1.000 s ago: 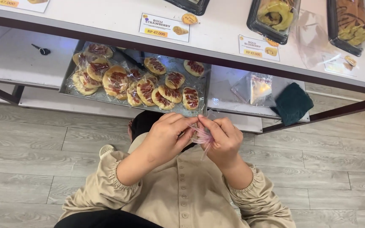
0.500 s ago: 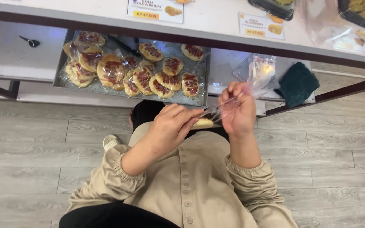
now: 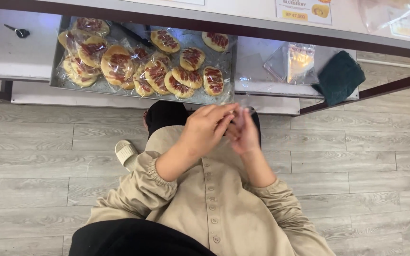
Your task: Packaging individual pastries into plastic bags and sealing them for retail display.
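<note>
Both hands meet in front of the person's chest, above the beige buttoned garment (image 3: 209, 199). The left hand (image 3: 207, 128) lies over the top, its fingers (image 3: 221, 116) stretched forward and held close together, covering most of what is held. The right hand (image 3: 245, 135) comes up from below, its fingers curled inward against the left palm. Between them only a sliver of clear plastic wrapper (image 3: 248, 112) shows, thin, glossy and see-through, catching light at the fingertips; whatever it contains is hidden by the hands, and I cannot tell exactly which fingers pinch it.

Just beyond the hands, on the lower shelf (image 3: 10, 47) of the display table, stands a metal tray (image 3: 119, 87). It carries round and oval pastries (image 3: 157, 76), golden-brown with dark red streaks of topping, each in its own clear wrap; those at the left end are heaped on one another, those at the right lie singly. To the right of the tray lies a small stack of empty clear bags (image 3: 293, 61), and beside that a dark green cloth (image 3: 340, 78) at the shelf's edge. A small dark key (image 3: 17, 32) rests on the shelf far to the left. Below, on the grey plank floor (image 3: 366, 156), a pale slipper (image 3: 126, 154) shows beside the left sleeve.
</note>
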